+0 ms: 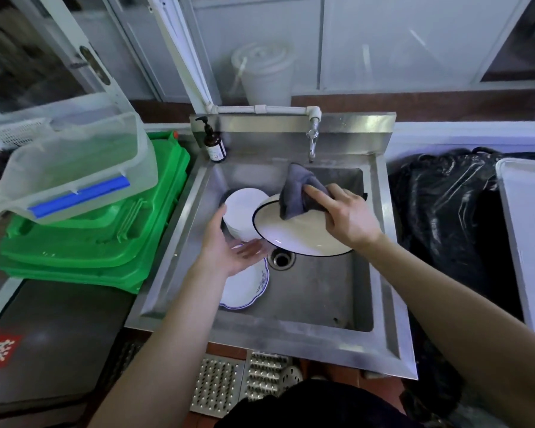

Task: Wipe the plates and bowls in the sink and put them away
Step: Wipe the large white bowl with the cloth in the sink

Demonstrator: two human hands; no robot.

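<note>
Head view: cloth (300, 189) under right hand (349, 216), seemingly.

Green crates (87, 242) under a clear tub (78, 168) — brown soap bottle (214, 145).

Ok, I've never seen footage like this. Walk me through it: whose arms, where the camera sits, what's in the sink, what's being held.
There is no robot here. This is one picture from a wide-angle camera worn on a person's head, looking down at their own two bare arms over a steel sink.

The right hand holds a grey cloth and presses it on a large oval dish with a dark rim. The left hand, fingers straight, supports the dish at its near left edge.

Also in the sink: a stack of white plates behind the left hand, a blue-patterned plate under the left wrist, and the drain.

Around it: a tap, a soap bottle, green crates on the left with a clear tub on top, and black bags on the right.
</note>
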